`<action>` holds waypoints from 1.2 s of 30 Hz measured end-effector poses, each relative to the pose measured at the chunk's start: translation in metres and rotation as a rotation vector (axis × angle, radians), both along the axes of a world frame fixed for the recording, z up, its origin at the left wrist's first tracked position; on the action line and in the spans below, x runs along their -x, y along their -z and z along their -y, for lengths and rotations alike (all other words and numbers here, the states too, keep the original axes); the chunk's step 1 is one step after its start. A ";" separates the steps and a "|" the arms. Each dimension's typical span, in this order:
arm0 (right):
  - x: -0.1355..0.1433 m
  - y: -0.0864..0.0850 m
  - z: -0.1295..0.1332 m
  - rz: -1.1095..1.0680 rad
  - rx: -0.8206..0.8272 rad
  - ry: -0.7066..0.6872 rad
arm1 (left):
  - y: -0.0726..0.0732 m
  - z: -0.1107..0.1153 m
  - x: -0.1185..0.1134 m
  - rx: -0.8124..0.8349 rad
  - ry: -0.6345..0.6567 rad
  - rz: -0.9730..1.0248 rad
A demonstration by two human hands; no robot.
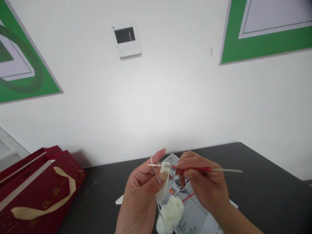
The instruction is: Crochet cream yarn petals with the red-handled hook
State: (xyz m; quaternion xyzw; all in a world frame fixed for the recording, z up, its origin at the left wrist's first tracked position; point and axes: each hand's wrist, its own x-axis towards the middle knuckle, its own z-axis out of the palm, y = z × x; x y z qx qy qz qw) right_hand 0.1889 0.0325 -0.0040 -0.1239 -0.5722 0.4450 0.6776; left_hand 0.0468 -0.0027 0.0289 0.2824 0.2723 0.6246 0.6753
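Note:
Between the thumb and fingers of my left hand (143, 190) is a small piece of white crochet work (163, 190). White yarn loops round my left index finger. My right hand (202, 182) grips a crochet hook (207, 169) with a red handle and metal ends. Its left tip passes through or across the top edge of the crochet work; the exact stitch is too small to make out. Below the hands lies a fluffy white ball of yarn (172, 213), with a loose strand beside it.
Printed paper (192, 214) lies under the yarn on a black table (97, 195). Dark red gift bags (48, 195) with a cream ribbon stand at the left. Behind the table is a white wall with green-framed pictures (263, 48) and a small wall panel (127, 40).

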 end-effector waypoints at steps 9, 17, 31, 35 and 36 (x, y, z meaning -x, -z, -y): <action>-0.014 -0.014 0.006 0.036 0.172 -0.086 | 0.002 0.002 0.019 -0.025 0.094 -0.174; -0.020 -0.020 0.006 0.026 0.206 -0.058 | -0.005 0.007 0.017 0.003 0.072 -0.229; -0.024 -0.021 0.006 0.095 0.157 -0.024 | 0.001 0.002 0.025 -0.144 0.023 -0.735; -0.027 -0.022 0.006 0.131 0.163 -0.051 | 0.010 -0.001 0.032 -0.094 0.151 -0.674; -0.027 -0.022 0.006 0.134 0.162 -0.058 | 0.011 -0.001 0.032 -0.099 0.174 -0.664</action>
